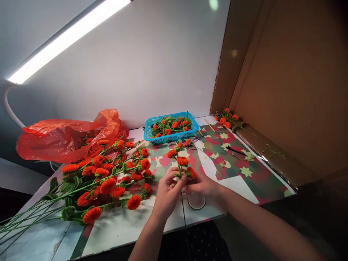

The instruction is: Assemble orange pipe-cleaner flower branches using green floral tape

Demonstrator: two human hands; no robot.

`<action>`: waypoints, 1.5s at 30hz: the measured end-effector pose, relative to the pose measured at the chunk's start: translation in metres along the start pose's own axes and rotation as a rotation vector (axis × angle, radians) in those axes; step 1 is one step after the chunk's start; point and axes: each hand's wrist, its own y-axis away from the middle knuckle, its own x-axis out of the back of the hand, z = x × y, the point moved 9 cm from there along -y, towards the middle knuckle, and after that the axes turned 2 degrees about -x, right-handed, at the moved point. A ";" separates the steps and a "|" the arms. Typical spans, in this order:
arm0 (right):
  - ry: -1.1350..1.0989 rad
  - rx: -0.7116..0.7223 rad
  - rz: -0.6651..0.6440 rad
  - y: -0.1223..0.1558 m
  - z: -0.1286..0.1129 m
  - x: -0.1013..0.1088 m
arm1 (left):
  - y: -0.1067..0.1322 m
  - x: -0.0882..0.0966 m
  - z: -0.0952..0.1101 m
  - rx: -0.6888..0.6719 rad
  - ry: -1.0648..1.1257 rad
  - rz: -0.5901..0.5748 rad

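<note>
In my left hand (169,190) is the green stem of an orange pipe-cleaner flower (182,161), upright, with several orange heads and a thin bare stem running down below my fingers. My right hand (202,185) closes on a small orange flower head (191,173) at the right side of the same stem. Its fingertips meet those of my left hand, so the exact contact is partly hidden. A roll of tape (197,201) lies on the table just under my right hand.
Finished orange flowers (108,185) lie piled at the left, beside a red plastic bag (62,139). A blue basket (172,138) of flower pieces stands at the back. Tweezers (236,150), a white sheet (239,188) and more flowers (225,119) are to the right. A lamp (70,40) hangs upper left.
</note>
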 end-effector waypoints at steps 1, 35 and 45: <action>-0.001 0.011 -0.004 0.000 -0.001 0.000 | -0.001 -0.001 0.001 0.005 0.004 -0.011; -0.022 -0.074 0.059 0.000 0.013 0.008 | 0.024 0.013 -0.042 0.170 0.323 0.154; 0.039 -0.048 -0.037 0.003 0.010 -0.001 | 0.022 -0.010 -0.049 0.248 0.607 0.035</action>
